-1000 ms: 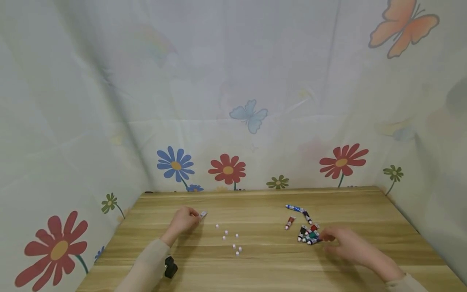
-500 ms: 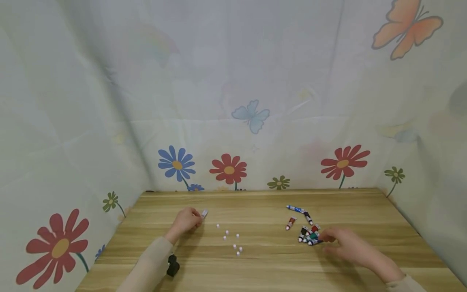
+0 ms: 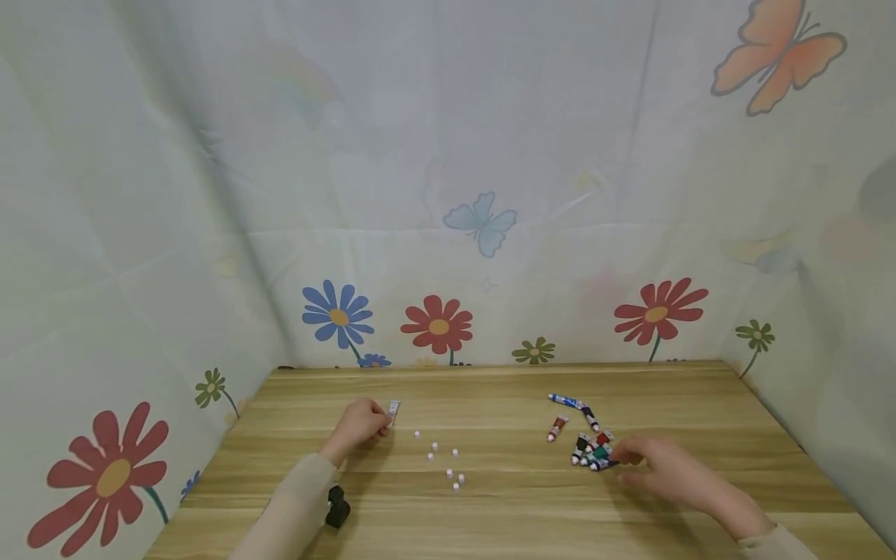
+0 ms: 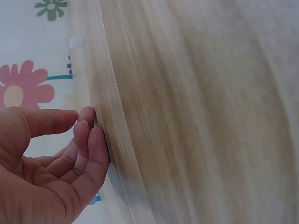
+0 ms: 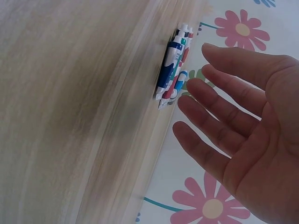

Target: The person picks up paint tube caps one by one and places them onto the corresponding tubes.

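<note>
My left hand (image 3: 362,422) is low over the left of the table, its fingertips at the near end of a small pale silver paint tube (image 3: 394,411). Its thumb and fingers seem to pinch that end, which they hide; the left wrist view shows the fingers (image 4: 96,144) curled against the tabletop, with the tube out of sight. On the right, my right hand (image 3: 661,467) hovers beside a pile of paint tubes (image 3: 593,451) in several colours. In the right wrist view its fingers (image 5: 205,116) are spread and loosely bent, holding nothing, apart from the blue-labelled tube (image 5: 169,67).
Several small white caps (image 3: 449,473) lie scattered mid-table. A brown-red tube (image 3: 558,428), a blue tube (image 3: 565,400) and a dark tube (image 3: 590,418) lie behind the pile. A small black device (image 3: 337,507) sits by the left sleeve. A flowered curtain (image 3: 532,272) encloses the table (image 3: 518,513).
The pale tube beside my left hand has turned more upright in the head view, and that hand has shifted slightly right. My right hand stays in place by the pile.
</note>
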The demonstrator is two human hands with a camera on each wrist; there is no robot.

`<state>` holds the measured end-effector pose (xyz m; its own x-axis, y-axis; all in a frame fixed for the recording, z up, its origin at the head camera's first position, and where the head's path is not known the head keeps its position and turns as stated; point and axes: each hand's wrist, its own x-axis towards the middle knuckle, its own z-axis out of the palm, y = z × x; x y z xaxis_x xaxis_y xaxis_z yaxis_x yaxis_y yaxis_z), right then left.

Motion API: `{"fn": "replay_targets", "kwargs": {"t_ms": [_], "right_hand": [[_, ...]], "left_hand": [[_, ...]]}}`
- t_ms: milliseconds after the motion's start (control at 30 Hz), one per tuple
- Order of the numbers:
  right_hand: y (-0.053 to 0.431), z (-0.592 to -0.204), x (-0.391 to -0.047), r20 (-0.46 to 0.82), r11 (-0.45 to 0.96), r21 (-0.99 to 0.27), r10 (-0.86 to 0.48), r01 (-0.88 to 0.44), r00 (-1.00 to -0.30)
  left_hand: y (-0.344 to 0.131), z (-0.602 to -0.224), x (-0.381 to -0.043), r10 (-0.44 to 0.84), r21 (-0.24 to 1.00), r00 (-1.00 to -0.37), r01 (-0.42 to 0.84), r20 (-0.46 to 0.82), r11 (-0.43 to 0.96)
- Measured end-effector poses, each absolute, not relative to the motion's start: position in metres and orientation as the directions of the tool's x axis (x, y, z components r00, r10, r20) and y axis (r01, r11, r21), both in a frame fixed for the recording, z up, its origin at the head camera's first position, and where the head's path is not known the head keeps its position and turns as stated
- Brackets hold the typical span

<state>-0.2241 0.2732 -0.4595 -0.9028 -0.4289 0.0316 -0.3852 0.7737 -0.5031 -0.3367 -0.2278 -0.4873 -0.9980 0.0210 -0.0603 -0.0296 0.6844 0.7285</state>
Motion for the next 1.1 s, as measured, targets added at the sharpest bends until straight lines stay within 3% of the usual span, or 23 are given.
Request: {"fn": "replay_targets", "kwargs": {"t_ms": [233,533,667,900,1100], "right_hand": [[0.272,-0.46,-0.225,0.0,0.781,-0.519,-0.407,-0.348,-0.913],[0.274,-0.459,-0.229,0.026,0.753,-0.511,-0.468,-0.414,-0.883],[0.275,-0.46,-0.233,0.02,0.754,-0.513,-0.468,-0.41,-0.884],[0.269,-0.464,-0.242,-0.053,0.794,-0.541,-0.361,-0.277,-0.931],[0.267,-0.467,-0.246,-0.021,0.784,-0.515,-0.416,-0.347,-0.909]], "left_hand": [[-0.23,-0.488,-0.335,0.028,0.736,-0.997,-0.03,-0.067,0.676],[-0.244,-0.488,-0.324,0.083,0.72,-0.993,0.001,-0.079,0.694],[-0.25,-0.489,-0.314,0.103,0.708,-0.99,0.007,-0.093,0.707],[-0.255,-0.483,-0.293,0.179,0.669,-0.982,0.093,-0.061,0.737],[-0.257,-0.475,-0.27,0.212,0.667,-0.975,0.118,-0.062,0.736]]}}
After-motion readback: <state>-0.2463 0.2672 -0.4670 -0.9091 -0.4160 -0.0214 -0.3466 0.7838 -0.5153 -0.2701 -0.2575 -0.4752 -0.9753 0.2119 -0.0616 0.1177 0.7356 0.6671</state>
